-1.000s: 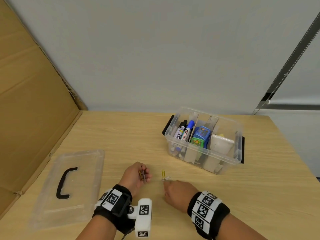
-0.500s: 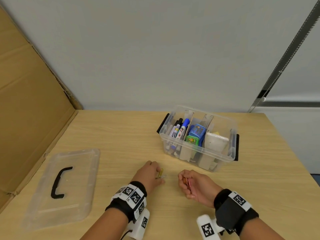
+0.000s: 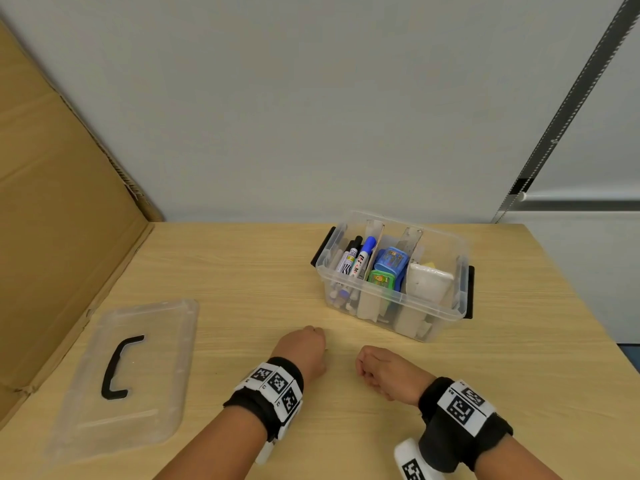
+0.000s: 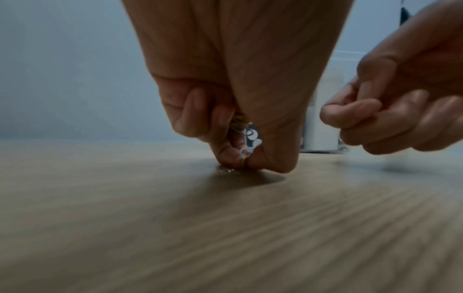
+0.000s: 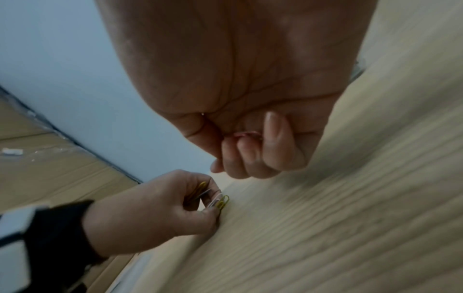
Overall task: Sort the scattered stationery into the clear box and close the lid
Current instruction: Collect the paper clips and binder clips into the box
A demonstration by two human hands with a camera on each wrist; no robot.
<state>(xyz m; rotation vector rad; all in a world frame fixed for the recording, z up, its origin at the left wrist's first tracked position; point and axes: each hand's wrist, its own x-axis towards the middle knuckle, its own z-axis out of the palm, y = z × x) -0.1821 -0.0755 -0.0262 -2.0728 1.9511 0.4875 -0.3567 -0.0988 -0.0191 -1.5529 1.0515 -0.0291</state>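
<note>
Both hands: low on the table [image 3: 242, 271], apart.
Left hand [image 3: 303, 351]: pinches paper clips [image 5: 221, 202].
Right hand [image 3: 388, 370]: curled round a pink clip [image 5: 246, 134].
Clear box [image 3: 394, 299]: near, lidless.

Light wooden table [image 3: 242, 271], brown cardboard sheet [image 3: 52, 202] leaning at left, perhaps a dark rail [image 3: 568, 109] on grey wall [image 3: 311, 98]

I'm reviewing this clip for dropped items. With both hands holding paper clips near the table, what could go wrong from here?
1. The left hand pinches several paper clips at its fingertips against the table; one may slip out on lifting.
2. The right hand curls around a pinkish clip, barely visible; it could fall unnoticed.
3. The clear box has dividers; clips dropped from above may land in the wrong compartment.
</note>
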